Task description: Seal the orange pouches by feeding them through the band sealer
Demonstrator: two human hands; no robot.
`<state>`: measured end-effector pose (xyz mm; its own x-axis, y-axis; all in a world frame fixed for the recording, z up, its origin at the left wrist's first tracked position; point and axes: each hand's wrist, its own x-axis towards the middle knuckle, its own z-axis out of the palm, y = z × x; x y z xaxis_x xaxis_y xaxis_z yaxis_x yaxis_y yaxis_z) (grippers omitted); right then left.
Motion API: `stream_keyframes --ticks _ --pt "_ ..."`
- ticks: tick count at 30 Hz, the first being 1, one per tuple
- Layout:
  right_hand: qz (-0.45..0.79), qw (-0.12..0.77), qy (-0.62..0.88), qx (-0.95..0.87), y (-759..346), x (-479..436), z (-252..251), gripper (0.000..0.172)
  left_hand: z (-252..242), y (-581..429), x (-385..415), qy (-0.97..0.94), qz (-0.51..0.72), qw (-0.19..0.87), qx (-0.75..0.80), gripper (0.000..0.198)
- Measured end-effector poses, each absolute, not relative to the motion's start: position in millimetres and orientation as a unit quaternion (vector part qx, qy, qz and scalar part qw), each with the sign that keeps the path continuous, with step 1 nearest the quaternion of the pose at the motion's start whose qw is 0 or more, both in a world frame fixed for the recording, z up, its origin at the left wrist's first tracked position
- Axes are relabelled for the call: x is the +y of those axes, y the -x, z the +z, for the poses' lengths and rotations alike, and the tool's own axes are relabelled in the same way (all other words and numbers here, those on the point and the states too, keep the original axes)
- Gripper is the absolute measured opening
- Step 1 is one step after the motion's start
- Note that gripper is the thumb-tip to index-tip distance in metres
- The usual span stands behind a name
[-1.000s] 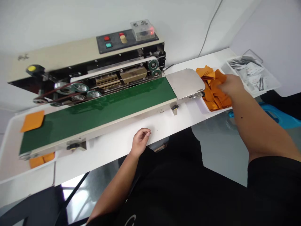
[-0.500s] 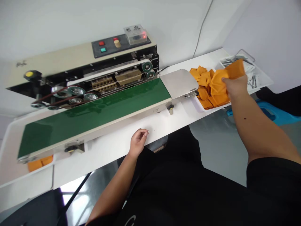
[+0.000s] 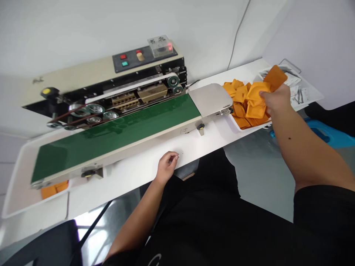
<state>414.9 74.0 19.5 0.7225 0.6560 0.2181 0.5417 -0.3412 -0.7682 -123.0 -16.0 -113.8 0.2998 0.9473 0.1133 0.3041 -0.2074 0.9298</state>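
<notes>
My right hand [image 3: 278, 99] is closed on several orange pouches [image 3: 259, 96], thumb on top, above the white bin at the right. One darker orange pouch [image 3: 275, 78] sticks up beyond the fingers. More loose orange pouches [image 3: 240, 110] are heaped in the bin under and beside the hand. At the white table's front edge, below the green conveyor belt [image 3: 124, 129], my left hand [image 3: 167, 165] rests with its fingers curled in and the thumb near the index finger. Nothing shows in it.
A band sealing machine [image 3: 105, 74] with rollers and a control panel [image 3: 145, 58] stands along the wall. A metal plate [image 3: 210, 99] extends the belt. Two orange pouches [image 3: 54, 189] lie in a left tray [image 3: 13, 181]. Silvery packets [image 3: 299, 94] sit far right, above a blue stool [image 3: 327, 133].
My right hand still grips the pouches above the bin, and the darker pouch has tilted and shows sharper. The view has shifted slightly; my left hand stays by the table edge.
</notes>
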Motion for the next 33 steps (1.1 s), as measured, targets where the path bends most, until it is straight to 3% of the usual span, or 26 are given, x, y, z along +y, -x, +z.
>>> stream_keyframes --ticks 3,15,18,21,26,33 --pt "0.134 0.574 0.749 -0.302 -422 86 15 0.063 -113 116 -13 -0.692 0.371 0.422 0.453 0.023" --pt "0.138 0.688 0.624 -0.343 -402 85 53 0.047 -90 94 -19 -0.687 0.377 0.439 0.440 0.020" --pt "0.198 0.732 0.554 -0.344 -357 70 71 0.035 -74 72 -28 -0.626 0.387 0.526 0.427 0.026" --pt "0.292 0.764 0.471 -0.331 -288 40 74 0.035 -53 42 -37 -0.517 0.413 0.650 0.374 0.043" --pt "0.447 0.693 0.461 -0.327 -180 -14 49 0.047 -20 5 -44 -0.359 0.453 0.760 0.298 0.068" --pt "0.517 0.575 0.515 -0.370 -139 -34 3 0.050 -26 2 -40 -0.259 0.442 0.779 0.362 0.068"
